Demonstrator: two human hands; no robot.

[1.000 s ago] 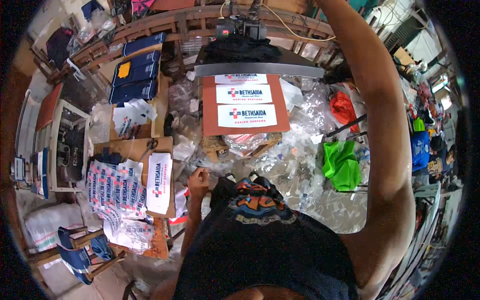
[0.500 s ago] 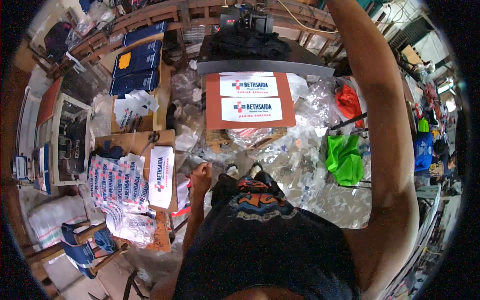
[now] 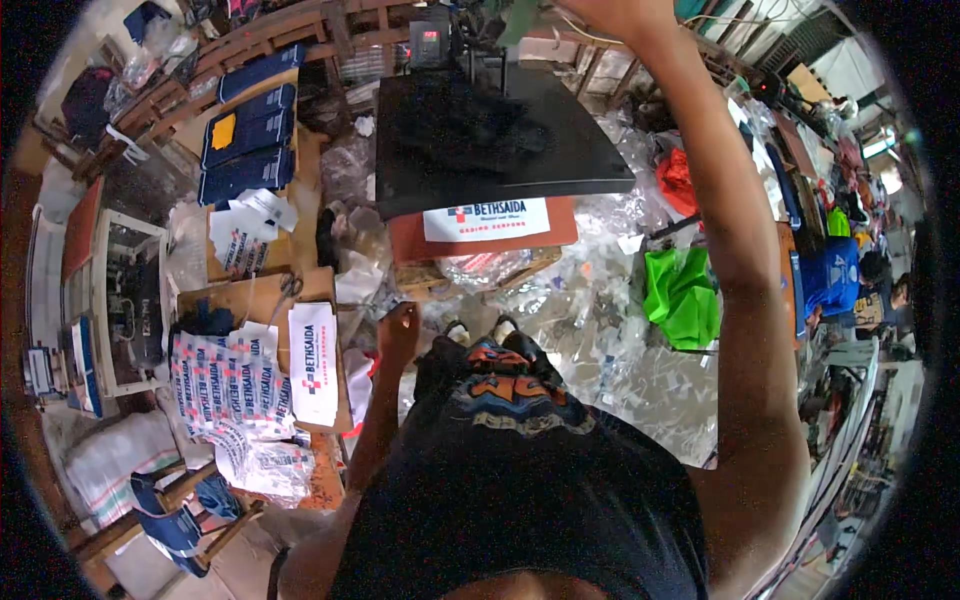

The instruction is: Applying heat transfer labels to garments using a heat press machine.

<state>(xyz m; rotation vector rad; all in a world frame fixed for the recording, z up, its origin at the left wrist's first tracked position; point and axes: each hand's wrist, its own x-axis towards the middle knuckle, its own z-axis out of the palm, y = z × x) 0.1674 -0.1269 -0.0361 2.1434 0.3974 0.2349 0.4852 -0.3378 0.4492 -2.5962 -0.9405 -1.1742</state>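
My left hand point(image 3: 399, 328) hangs curled in front of my body, beside the small work table, with nothing showing in it. My right arm stretches far forward, and my right hand point(image 3: 620, 18) is at the top edge, beyond the black plate of a heat press point(image 3: 570, 130). Its fingers are partly cut off, so their grip is hidden. A blurred green part point(image 3: 518, 22) shows near them. Below the plate lies a red-brown board point(image 3: 405, 235) carrying a white printed sheet point(image 3: 490, 222). Dark crumpled cloth point(image 3: 480, 130) seems to lie on the plate.
At left, a table holds printed transfer sheets point(image 3: 225, 375), a white sheet stack point(image 3: 314, 365) and scissors point(image 3: 290, 287). Folded navy garments point(image 3: 250, 130) lie behind it. Green cloth point(image 3: 682, 300) and red cloth point(image 3: 676, 182) are at right. Clear plastic scraps litter the floor point(image 3: 590, 350).
The black press plate now covers more of the board, leaving one printed sheet mostly visible instead of two. My right hand has come into view at the top. My left hand stays curled.
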